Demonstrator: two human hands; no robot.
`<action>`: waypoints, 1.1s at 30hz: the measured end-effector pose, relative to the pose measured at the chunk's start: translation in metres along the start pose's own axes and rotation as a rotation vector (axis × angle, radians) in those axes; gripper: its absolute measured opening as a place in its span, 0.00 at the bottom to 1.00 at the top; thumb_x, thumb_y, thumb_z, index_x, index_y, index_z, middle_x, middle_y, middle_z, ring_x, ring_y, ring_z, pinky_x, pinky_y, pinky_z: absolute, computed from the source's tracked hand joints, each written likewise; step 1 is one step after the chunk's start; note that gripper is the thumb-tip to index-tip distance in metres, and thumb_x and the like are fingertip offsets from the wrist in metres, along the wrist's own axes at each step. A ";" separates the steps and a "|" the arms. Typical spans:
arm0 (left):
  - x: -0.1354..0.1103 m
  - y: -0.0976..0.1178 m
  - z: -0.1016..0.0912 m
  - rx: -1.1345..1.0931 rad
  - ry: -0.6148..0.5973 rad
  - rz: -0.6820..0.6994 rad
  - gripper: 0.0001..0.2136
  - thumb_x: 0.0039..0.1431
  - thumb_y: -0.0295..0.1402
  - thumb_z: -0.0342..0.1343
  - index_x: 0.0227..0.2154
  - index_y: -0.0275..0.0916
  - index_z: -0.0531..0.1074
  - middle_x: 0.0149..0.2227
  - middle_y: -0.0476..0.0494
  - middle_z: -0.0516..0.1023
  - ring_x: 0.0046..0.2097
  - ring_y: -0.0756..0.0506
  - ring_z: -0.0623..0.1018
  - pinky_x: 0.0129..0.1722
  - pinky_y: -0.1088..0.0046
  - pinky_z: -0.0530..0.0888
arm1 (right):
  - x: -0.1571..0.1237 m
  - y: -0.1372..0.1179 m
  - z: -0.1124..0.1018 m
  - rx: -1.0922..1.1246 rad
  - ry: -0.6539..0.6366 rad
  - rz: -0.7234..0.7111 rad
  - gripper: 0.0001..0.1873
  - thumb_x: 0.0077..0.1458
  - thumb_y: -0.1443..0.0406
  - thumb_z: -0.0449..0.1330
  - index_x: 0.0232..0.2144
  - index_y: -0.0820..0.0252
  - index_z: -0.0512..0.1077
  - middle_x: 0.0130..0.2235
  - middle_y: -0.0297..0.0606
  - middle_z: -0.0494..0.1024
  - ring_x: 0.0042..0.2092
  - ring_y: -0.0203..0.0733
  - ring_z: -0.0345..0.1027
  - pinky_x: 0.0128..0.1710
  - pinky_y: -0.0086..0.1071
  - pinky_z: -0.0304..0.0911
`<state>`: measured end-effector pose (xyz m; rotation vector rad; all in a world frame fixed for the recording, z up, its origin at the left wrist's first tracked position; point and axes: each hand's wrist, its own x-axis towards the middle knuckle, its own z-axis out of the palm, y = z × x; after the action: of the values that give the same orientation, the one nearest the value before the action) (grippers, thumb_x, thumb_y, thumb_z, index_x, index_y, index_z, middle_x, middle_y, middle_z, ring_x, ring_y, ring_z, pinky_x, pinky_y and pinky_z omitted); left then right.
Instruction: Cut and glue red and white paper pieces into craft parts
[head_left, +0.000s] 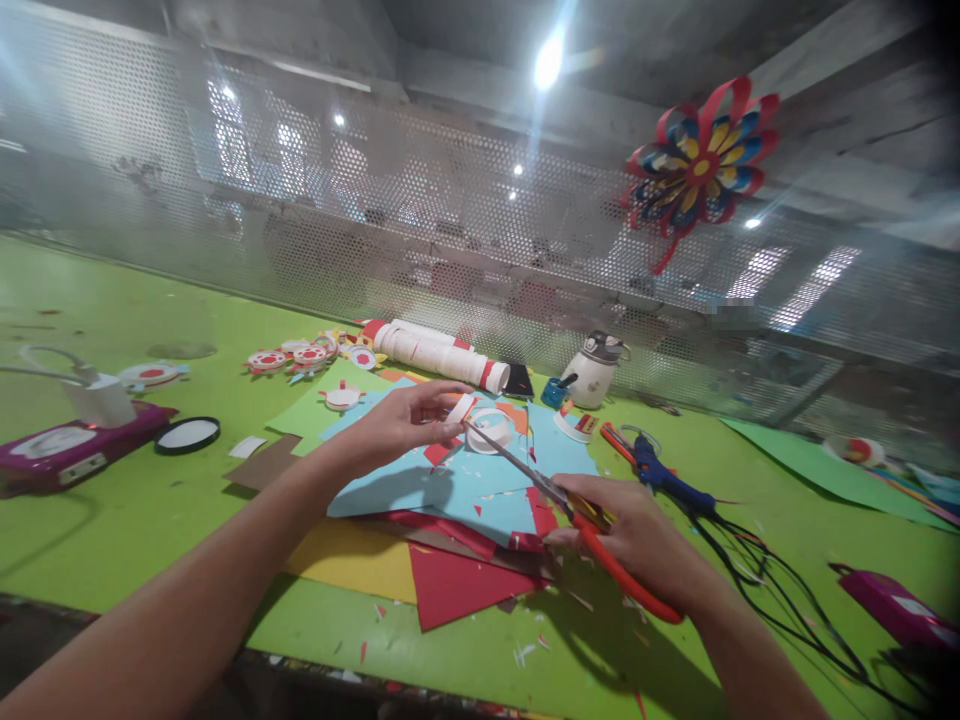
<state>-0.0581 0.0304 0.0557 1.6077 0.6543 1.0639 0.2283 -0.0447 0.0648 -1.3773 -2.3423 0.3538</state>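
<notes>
My left hand (401,425) pinches a small white paper strip (460,409) with a red edge, held above the stacked sheets. In my right hand (637,530) is a pair of scissors (521,465) with an orange-red handle; something yellow shows by its grip. The blades point left, their tips close to the strip; whether they touch it I cannot tell. A white paper ring (495,432) stands just behind the blades. Beneath both hands lie light blue paper sheets (405,490), scattered with red and white scraps, over red paper (465,585) and yellow paper (352,560).
A blue glue gun (671,480) with trailing cables lies right of my right hand. Behind are rolled white paper tubes (435,355), a blue jar (555,391) and a white jug (594,370). Paper turtle-like cutouts (307,355) and a purple power strip (82,450) lie left.
</notes>
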 end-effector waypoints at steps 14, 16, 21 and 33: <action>0.001 -0.003 -0.001 0.104 0.025 0.030 0.27 0.48 0.38 0.66 0.50 0.36 0.68 0.47 0.36 0.77 0.46 0.41 0.77 0.45 0.64 0.73 | -0.003 -0.004 0.001 -0.060 -0.056 -0.011 0.13 0.60 0.58 0.58 0.42 0.59 0.76 0.35 0.38 0.81 0.33 0.43 0.71 0.35 0.35 0.65; 0.001 -0.004 -0.001 0.102 0.020 0.027 0.27 0.48 0.39 0.66 0.50 0.36 0.68 0.47 0.36 0.77 0.46 0.41 0.77 0.44 0.64 0.73 | -0.002 -0.004 0.001 -0.037 -0.062 -0.018 0.12 0.60 0.60 0.57 0.41 0.59 0.76 0.36 0.39 0.81 0.35 0.43 0.72 0.36 0.35 0.65; 0.002 -0.005 -0.003 0.115 0.042 0.019 0.26 0.49 0.39 0.65 0.50 0.35 0.68 0.47 0.36 0.77 0.45 0.41 0.77 0.42 0.63 0.73 | 0.004 -0.001 0.002 0.031 -0.086 -0.005 0.14 0.56 0.69 0.57 0.45 0.57 0.75 0.47 0.41 0.80 0.45 0.47 0.72 0.44 0.38 0.65; 0.000 -0.003 -0.005 0.070 -0.014 0.025 0.23 0.49 0.33 0.63 0.50 0.37 0.68 0.47 0.38 0.75 0.46 0.43 0.75 0.43 0.64 0.70 | 0.003 0.006 -0.004 0.205 -0.173 0.005 0.15 0.56 0.70 0.54 0.44 0.59 0.74 0.39 0.37 0.78 0.37 0.43 0.70 0.37 0.33 0.65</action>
<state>-0.0623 0.0338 0.0530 1.6863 0.6703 1.0572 0.2336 -0.0391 0.0666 -1.3004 -2.3606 0.7190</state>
